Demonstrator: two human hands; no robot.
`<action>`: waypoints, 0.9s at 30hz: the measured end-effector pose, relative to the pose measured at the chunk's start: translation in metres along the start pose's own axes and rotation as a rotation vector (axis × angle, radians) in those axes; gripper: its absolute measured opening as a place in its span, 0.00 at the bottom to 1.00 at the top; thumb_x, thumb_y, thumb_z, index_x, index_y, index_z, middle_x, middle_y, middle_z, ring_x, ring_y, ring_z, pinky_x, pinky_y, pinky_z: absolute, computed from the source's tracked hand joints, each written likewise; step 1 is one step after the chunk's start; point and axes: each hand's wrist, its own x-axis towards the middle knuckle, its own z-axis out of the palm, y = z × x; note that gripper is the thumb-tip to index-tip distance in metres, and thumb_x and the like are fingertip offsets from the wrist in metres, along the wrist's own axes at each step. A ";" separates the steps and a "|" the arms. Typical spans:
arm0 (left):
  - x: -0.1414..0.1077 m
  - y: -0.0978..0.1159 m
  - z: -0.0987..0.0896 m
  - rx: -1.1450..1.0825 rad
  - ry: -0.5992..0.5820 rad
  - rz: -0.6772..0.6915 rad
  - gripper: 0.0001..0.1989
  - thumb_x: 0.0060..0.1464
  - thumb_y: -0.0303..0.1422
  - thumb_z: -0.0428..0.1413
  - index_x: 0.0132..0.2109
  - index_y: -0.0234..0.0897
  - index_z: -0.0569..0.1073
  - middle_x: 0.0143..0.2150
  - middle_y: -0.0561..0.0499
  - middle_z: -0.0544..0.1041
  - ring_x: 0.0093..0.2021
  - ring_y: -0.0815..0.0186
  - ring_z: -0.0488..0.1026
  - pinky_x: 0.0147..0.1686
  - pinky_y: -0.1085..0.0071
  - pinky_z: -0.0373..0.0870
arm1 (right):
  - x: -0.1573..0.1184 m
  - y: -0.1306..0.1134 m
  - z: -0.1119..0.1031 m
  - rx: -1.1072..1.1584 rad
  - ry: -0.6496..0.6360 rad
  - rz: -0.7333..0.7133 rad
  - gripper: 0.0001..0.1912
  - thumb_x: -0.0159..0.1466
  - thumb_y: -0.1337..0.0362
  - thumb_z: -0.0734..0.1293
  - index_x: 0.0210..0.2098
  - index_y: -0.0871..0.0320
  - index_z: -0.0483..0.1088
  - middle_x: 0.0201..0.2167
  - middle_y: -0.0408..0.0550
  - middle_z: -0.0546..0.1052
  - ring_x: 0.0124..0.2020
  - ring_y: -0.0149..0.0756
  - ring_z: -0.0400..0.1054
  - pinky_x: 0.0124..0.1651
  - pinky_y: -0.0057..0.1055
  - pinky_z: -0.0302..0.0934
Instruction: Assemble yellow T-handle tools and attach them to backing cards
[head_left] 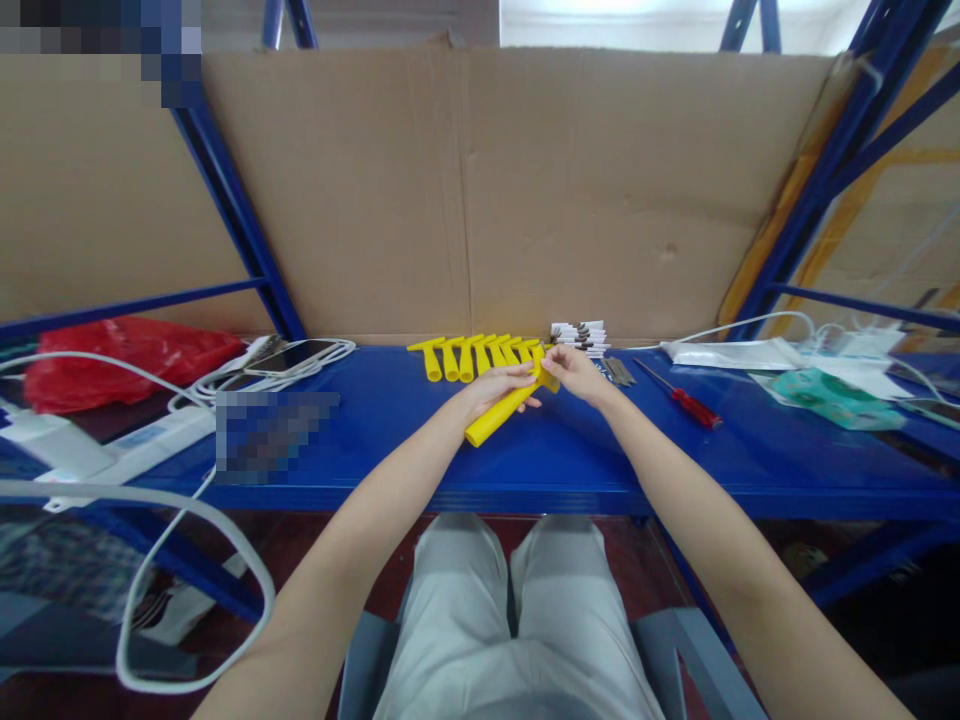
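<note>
You have the yellow handle (501, 416) up between your hands, in front of you and above the bench (382, 430). Its long axis runs on a slant: the open tube end points back toward you and to your left, while the crosswise head lies farther off, to your right. That slant decides which hand is nearer to what — your right hand (570, 372) is at the head, and your left hand (496, 386) is wrapped around the tube just below it, leaving the open end free.

Your left fingers are closed about the tube. Your right fingers are curled in close together at the head, touching or almost touching it; you cannot tell from here whether they pinch the head itself or some small part against it.

Beyond your hands, a row of similar yellow handles (466, 360) lies toward the cardboard (360, 200). White packets (589, 335), thin metal pieces (620, 371) and a red screwdriver (694, 405) — its handle toward you — are on your right-hand side.
</note>
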 end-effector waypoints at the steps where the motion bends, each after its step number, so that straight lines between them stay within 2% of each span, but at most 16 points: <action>1: 0.001 -0.001 -0.001 0.004 -0.007 0.005 0.26 0.56 0.19 0.53 0.62 0.34 0.65 0.41 0.44 0.78 0.23 0.68 0.77 0.16 0.78 0.67 | 0.000 0.000 -0.001 -0.014 -0.003 -0.004 0.23 0.55 0.41 0.66 0.26 0.54 0.63 0.24 0.43 0.67 0.27 0.33 0.61 0.33 0.33 0.60; 8: 0.005 -0.005 -0.004 -0.053 -0.025 0.049 0.28 0.56 0.19 0.53 0.64 0.33 0.63 0.37 0.46 0.78 0.21 0.68 0.76 0.15 0.78 0.65 | 0.002 -0.003 -0.001 -0.025 -0.007 -0.032 0.21 0.58 0.44 0.65 0.26 0.55 0.61 0.24 0.42 0.66 0.26 0.32 0.60 0.32 0.33 0.60; 11: 0.007 -0.008 -0.005 -0.087 -0.020 0.075 0.29 0.56 0.19 0.53 0.65 0.33 0.62 0.38 0.44 0.78 0.21 0.68 0.76 0.15 0.77 0.66 | 0.003 -0.005 0.000 -0.076 0.007 -0.055 0.18 0.60 0.48 0.64 0.26 0.54 0.60 0.24 0.42 0.65 0.27 0.33 0.60 0.32 0.33 0.60; 18: 0.011 -0.012 -0.008 -0.163 -0.037 0.094 0.30 0.54 0.20 0.57 0.63 0.33 0.64 0.39 0.43 0.79 0.23 0.66 0.77 0.15 0.77 0.66 | 0.001 -0.010 0.004 -0.348 0.087 -0.212 0.06 0.61 0.63 0.61 0.28 0.54 0.59 0.30 0.47 0.67 0.33 0.38 0.63 0.39 0.38 0.62; 23: 0.009 -0.009 -0.005 -0.168 -0.002 0.101 0.29 0.55 0.18 0.55 0.63 0.32 0.63 0.34 0.47 0.78 0.21 0.67 0.76 0.14 0.78 0.64 | 0.001 -0.014 0.004 -0.403 0.130 -0.329 0.04 0.61 0.66 0.61 0.29 0.53 0.60 0.37 0.52 0.69 0.43 0.42 0.64 0.49 0.44 0.61; 27: 0.008 -0.008 -0.004 -0.178 0.003 0.104 0.28 0.55 0.19 0.55 0.63 0.32 0.63 0.32 0.48 0.78 0.21 0.68 0.76 0.13 0.78 0.63 | 0.002 -0.014 0.004 -0.381 0.136 -0.313 0.05 0.61 0.66 0.62 0.29 0.53 0.60 0.38 0.52 0.68 0.45 0.43 0.64 0.51 0.47 0.60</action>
